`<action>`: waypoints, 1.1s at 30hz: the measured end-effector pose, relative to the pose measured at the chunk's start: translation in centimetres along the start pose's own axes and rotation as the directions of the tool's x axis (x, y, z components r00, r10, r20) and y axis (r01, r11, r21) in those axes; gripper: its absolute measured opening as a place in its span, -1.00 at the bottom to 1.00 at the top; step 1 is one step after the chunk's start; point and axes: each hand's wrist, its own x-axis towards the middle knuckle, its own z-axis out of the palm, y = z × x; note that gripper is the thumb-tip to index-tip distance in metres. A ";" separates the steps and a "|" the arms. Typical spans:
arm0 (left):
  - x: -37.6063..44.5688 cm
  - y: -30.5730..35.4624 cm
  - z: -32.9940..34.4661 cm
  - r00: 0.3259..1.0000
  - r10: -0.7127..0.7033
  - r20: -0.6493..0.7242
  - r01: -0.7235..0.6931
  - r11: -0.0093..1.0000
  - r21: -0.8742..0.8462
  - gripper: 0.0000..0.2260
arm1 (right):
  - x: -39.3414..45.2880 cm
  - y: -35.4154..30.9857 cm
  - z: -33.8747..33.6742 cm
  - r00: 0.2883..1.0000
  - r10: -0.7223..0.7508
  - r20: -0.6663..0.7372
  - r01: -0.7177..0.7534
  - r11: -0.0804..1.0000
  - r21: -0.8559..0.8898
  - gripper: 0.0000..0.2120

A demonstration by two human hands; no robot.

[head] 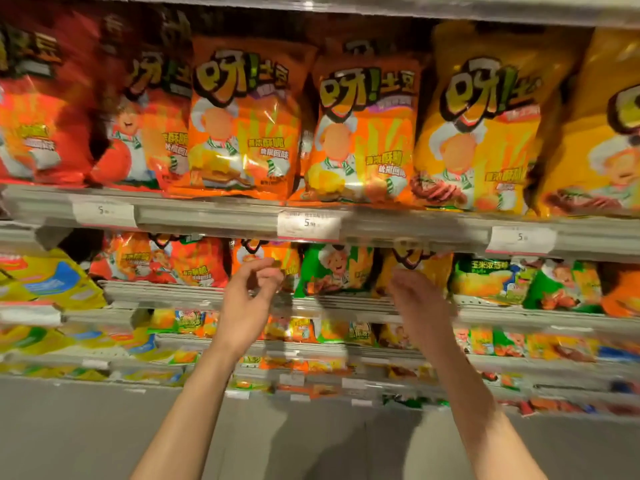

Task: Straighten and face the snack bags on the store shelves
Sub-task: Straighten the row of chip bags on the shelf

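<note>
— What do the raised hands have hold of at the snack shelves?

— Nothing that can be made out; the left hand [247, 299] is lifted before the second shelf [166, 289], fingers loosely curled, thumb and forefinger near each other at the lower edge of a small orange bag [266, 258]; whether they pinch it, the blur does not let one tell; the right hand [420, 303] is smeared by motion, fingers apparently spread, in front of a small yellow bag [419, 268], and contact cannot be judged.

— And where do the bags stand?

— On the top shelf [214, 213], large bags stand upright in a row, fronts outward; a red bag [45, 109] at the left, then two orange bags [242, 126] [363, 136], then a yellow bag [481, 133]; white price tags [308, 225] hang on the rail below; on the second shelf, a green bag [334, 271] sits between the small orange and yellow ones, just beside both; further rows of small packets [311, 332] fill the lower shelves, blurred; grey floor [86, 427] lies beneath both bare forearms.
</note>
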 end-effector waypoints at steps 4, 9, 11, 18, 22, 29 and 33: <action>0.7 0.2 1.0 0.999 0.027 -0.025 -0.025 0.996 0.083 -0.83 | 1.8 -0.4 1.3 0.996 -0.030 0.085 0.030 1.000 -0.007 -0.80; 1.8 -0.6 1.6 0.998 0.060 -0.028 -0.052 0.973 0.224 -0.75 | 2.7 -0.6 3.4 0.992 0.009 0.125 -0.006 1.000 -0.028 -0.53; 2.0 -0.9 1.8 0.997 0.069 -0.028 -0.060 0.967 0.247 -0.73 | 2.7 -0.6 4.1 0.991 0.021 0.129 -0.017 0.999 -0.030 -0.45; 1.7 -1.6 1.6 0.999 0.052 0.011 -0.053 0.975 0.214 -0.75 | 4.0 -0.4 5.8 0.996 0.022 0.085 -0.008 0.986 -0.169 -0.53; 1.8 -1.8 1.3 0.999 0.036 0.025 -0.040 0.982 0.187 -0.73 | 4.7 -0.2 6.4 0.993 0.066 0.094 -0.064 0.997 -0.031 -0.55; 2.2 -1.6 0.9 1.000 0.003 0.031 -0.007 0.991 0.136 -0.71 | 5.8 -1.4 5.8 0.997 -0.014 0.070 0.008 0.996 0.092 -0.36; 2.1 -1.1 0.9 0.999 -0.016 0.043 0.011 0.994 0.109 -0.73 | 5.1 -2.4 5.2 0.994 0.016 0.106 -0.029 0.991 0.129 -0.56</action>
